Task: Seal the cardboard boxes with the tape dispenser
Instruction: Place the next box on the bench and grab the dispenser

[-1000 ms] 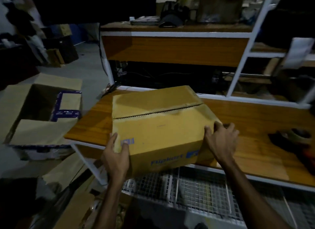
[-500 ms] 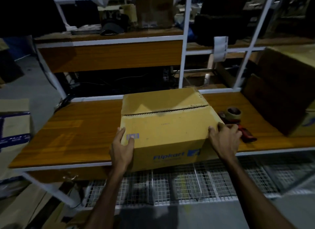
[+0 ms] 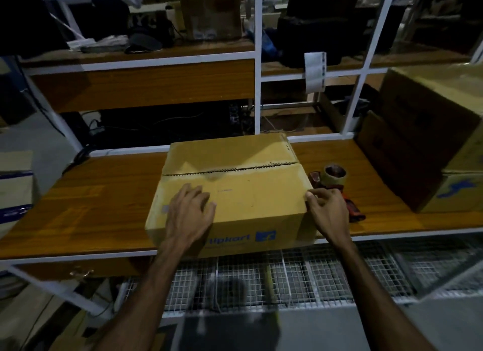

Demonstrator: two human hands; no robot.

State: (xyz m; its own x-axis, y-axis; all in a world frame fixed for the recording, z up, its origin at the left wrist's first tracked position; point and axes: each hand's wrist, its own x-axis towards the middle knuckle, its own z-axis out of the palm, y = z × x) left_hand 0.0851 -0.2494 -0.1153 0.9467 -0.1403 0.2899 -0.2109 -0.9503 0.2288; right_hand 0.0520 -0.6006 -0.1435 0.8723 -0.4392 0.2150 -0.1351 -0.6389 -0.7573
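Box position: the cardboard box (image 3: 230, 194) sits on the tabletop (image 3: 99, 201), its near face overhanging the front edge; the 2 top flaps meet at an untaped seam (image 3: 230, 169).
Left hand (image 3: 189, 214): flat on the near flap, fingers spread, gripping nothing.
Right hand (image 3: 328, 209): fingers curled over the box's right top edge.
Tape dispenser (image 3: 334, 183): on the tabletop just right of the box, behind the right hand.
Procedure: keep the left hand pressing the flaps level; take the dispenser with the right hand; start the tape on 1 side face and run it along the seam.
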